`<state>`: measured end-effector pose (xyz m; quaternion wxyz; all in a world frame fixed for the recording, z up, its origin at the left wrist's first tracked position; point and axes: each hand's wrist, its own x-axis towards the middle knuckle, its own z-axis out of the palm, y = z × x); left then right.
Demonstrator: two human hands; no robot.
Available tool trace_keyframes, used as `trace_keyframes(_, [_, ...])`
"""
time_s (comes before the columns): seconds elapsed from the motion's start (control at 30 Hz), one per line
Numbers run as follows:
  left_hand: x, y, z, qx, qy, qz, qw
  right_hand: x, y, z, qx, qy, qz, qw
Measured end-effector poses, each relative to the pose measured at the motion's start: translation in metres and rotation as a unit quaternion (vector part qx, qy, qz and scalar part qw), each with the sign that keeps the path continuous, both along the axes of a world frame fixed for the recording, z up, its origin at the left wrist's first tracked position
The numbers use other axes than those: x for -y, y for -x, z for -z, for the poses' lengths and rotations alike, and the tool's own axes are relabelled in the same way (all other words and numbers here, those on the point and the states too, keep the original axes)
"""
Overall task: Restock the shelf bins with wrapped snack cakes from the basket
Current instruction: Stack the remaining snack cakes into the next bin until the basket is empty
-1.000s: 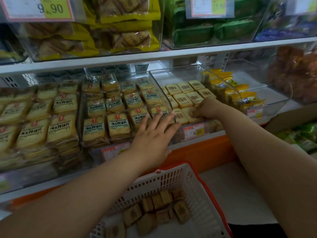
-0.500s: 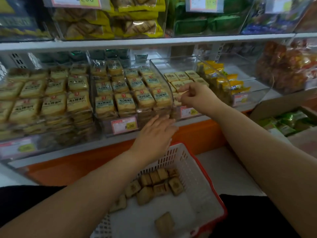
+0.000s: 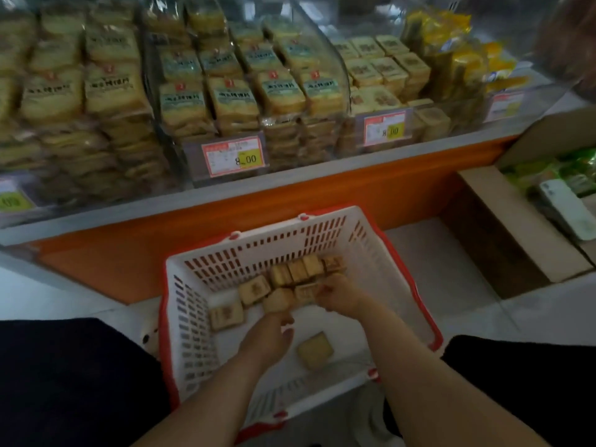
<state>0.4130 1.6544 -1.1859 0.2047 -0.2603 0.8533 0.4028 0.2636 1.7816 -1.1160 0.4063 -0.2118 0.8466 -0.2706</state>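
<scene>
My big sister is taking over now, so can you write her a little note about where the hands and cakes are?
Left hand: down in the basket, fingers on a wrapped cake; whether it grips is unclear.
Right hand: also in the basket, fingers curled on the cluster of cakes.
Cakes: about ten left in the basket, one loose cake lying apart, nearer the person.
Done: the right-hand bin already holds rows of cakes.
Left: lift the remaining cakes up into that bin.

Place: a shop aisle
Signs: price tags (image 3: 234, 159) on shelf bins (image 3: 325, 59) of wrapped snacks; a shopping basket (image 3: 400, 262)
</scene>
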Motion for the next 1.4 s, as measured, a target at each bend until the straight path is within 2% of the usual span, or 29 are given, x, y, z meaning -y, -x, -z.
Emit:
trace_keyframes(0.13, [0.0, 0.003, 0.028, 0.074, 0.007, 0.042, 0.996, -0.013, -0.014, 0.057, 0.091, -0.104, 0.032, 0.99])
trace_keyframes(0.27, [-0.016, 0.005, 0.053, 0.093, 0.013, 0.11, 0.989, -0.013, -0.004, 0.077, 0.099, -0.149, 0.037, 0.983])
trace_keyframes(0.47, [-0.047, 0.012, 0.074, 0.134, -0.004, 0.112, 0.985, -0.016, 0.003, 0.1, 0.061, -0.211, 0.035, 0.975])
trace_keyframes(0.5, [-0.049, 0.011, 0.076, 0.131, -0.005, 0.112, 0.985, -0.018, 0.002, 0.103, 0.06, -0.235, 0.013, 0.97])
trace_keyframes(0.67, [-0.051, 0.01, 0.076, 0.108, -0.056, 0.062, 0.991, -0.019, 0.004, 0.106, 0.066, -0.262, 0.033, 0.962])
trace_keyframes(0.77, [-0.05, 0.01, 0.071, 0.045, -0.075, 0.033, 0.996, -0.019, 0.008, 0.101, 0.086, -0.242, 0.087, 0.963])
trace_keyframes(0.87, [-0.047, 0.01, 0.058, -0.086, 0.026, 0.076, 0.993, -0.022, 0.014, 0.093, 0.118, -0.203, 0.198, 0.952])
trace_keyframes(0.97, [-0.036, 0.012, 0.036, -0.266, 0.181, 0.148, 0.935, -0.023, 0.016, 0.073, 0.227, -0.116, 0.298, 0.92])
trace_keyframes(1.07, [-0.021, 0.016, 0.017, -0.372, 0.218, 0.147, 0.89, -0.026, 0.015, 0.05, 0.347, -0.016, 0.27, 0.898])
trace_keyframes(1.23, [-0.004, 0.023, -0.019, -0.397, 0.26, 0.178, 0.862, -0.029, 0.019, 0.013, 0.354, 0.086, 0.23, 0.902])
trace_keyframes(1.4, [0.012, 0.039, -0.077, -0.351, 0.28, 0.185, 0.874, -0.03, 0.049, -0.059, 0.32, 0.113, 0.162, 0.927])
